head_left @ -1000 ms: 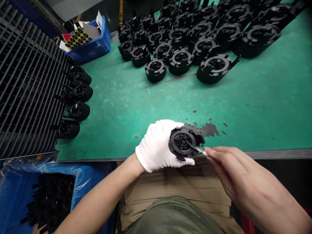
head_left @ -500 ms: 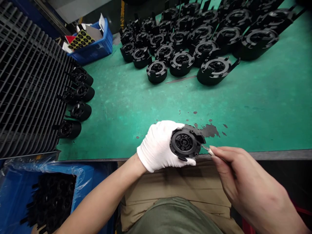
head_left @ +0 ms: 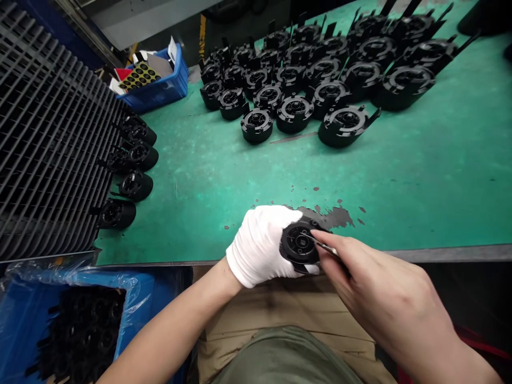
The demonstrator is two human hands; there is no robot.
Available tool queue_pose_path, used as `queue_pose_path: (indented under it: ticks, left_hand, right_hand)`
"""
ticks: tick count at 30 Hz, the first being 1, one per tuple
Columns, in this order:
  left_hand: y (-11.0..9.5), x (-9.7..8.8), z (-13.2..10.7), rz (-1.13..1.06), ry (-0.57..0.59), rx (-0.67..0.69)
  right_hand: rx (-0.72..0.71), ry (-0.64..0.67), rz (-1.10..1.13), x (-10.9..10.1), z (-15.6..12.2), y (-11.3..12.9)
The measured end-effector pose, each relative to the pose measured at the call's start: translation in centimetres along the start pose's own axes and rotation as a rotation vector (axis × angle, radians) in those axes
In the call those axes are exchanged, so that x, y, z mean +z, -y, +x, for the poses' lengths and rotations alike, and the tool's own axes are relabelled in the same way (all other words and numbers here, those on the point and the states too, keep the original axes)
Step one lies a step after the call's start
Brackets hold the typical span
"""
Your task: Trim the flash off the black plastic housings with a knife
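Observation:
My left hand point(head_left: 262, 242), in a white glove, is closed around the edge of a round black plastic housing point(head_left: 296, 241). The housing is held above the front edge of the green table point(head_left: 224, 176), its ringed face with small holes turned up toward me. My bare right hand point(head_left: 380, 288) pinches a small slim knife point(head_left: 330, 249) with a metal blade. The fingertips reach over the right side of the housing and hide part of its rim. The knife's tip lies over the housing's face; whether it touches is unclear.
Several similar black housings point(head_left: 296, 112) stand in rows at the back, with more point(head_left: 136, 184) beside the grey rack point(head_left: 52, 133). A blue bin point(head_left: 160, 90) holds stickers and papers. Lower left, a plastic-lined blue crate point(head_left: 136, 304) contains black parts point(head_left: 86, 330).
My right hand has moved left with the knife, from the housing's right edge to over its face. My left hand keeps its hold. The camera view has shifted slightly.

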State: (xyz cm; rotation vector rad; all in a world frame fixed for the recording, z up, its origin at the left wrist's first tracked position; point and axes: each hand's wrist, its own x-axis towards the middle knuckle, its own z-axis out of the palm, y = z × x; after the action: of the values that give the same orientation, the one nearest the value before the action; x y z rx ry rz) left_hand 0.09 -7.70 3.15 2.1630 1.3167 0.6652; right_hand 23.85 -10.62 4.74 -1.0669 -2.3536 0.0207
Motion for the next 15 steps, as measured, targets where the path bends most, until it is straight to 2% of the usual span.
queue_pose_path:
  ticks: [7,10,12,15]
  left_hand:
    - [0.0,0.0,-0.6,0.006,0.003,-0.001]
    - [0.3,0.1,-0.5,-0.013,0.013,0.011]
    - [0.8,0.4,-0.4,-0.025,0.017,0.007]
    - [1.5,0.7,-0.4,-0.059,-0.020,0.009]
  right_hand:
    - [0.044,0.018,0.000,0.2,0.3,1.5]
    - [0.022,0.076,0.123,0.1,0.1,1.6]
    - [0.061,0.067,0.207,-0.3,0.1,1.1]
    - [0.209,-0.026,0.160,-1.5,0.1,-0.9]
